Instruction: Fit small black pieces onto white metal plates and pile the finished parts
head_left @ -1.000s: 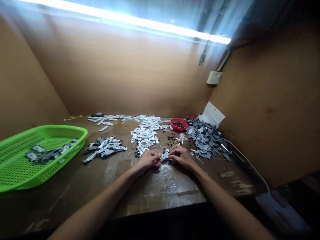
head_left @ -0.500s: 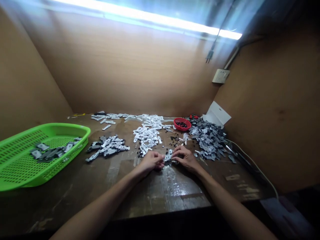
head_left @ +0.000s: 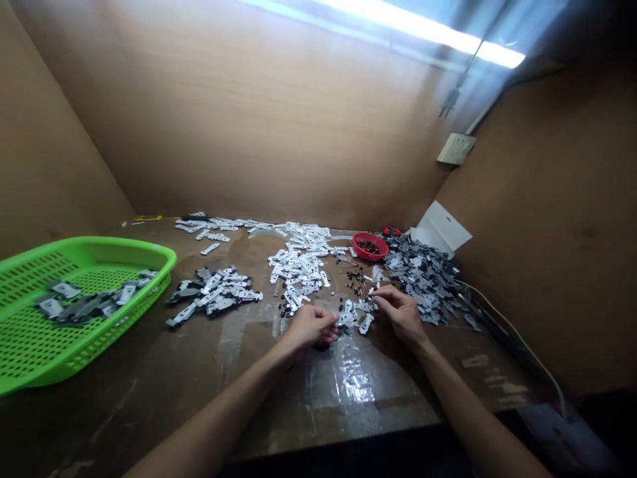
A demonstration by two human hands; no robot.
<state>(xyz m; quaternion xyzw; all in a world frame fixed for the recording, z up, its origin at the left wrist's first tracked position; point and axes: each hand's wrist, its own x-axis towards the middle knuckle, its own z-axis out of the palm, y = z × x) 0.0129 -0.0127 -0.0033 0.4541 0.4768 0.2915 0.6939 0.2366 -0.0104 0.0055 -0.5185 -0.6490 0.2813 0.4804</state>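
My left hand [head_left: 315,325] is closed in a pinch at the middle of the table. Its fingertips meet the edge of a few flat grey-white plastic pieces [head_left: 350,313]; what lies between them is hidden. To the right, my right hand [head_left: 401,313] has thumb and forefinger pressed together over a tiny item too small to name. Just beyond it are scattered small black parts [head_left: 354,280]. A heap of white car-shaped flat pieces [head_left: 300,265] spreads behind my left hand. Beside my right hand rises a pile of grey pieces [head_left: 423,275].
A green basket [head_left: 124,247] with grey pieces inside stands at the left. Near it lies a pile of grey-and-white pieces with black parts [head_left: 219,292]. A red bowl [head_left: 369,255] of small dark parts sits at the back. A cable [head_left: 517,332] runs along the right.
My right hand has let go of the grey-white piece and moved right, away from my left hand, to the small parts. The view has shifted slightly.
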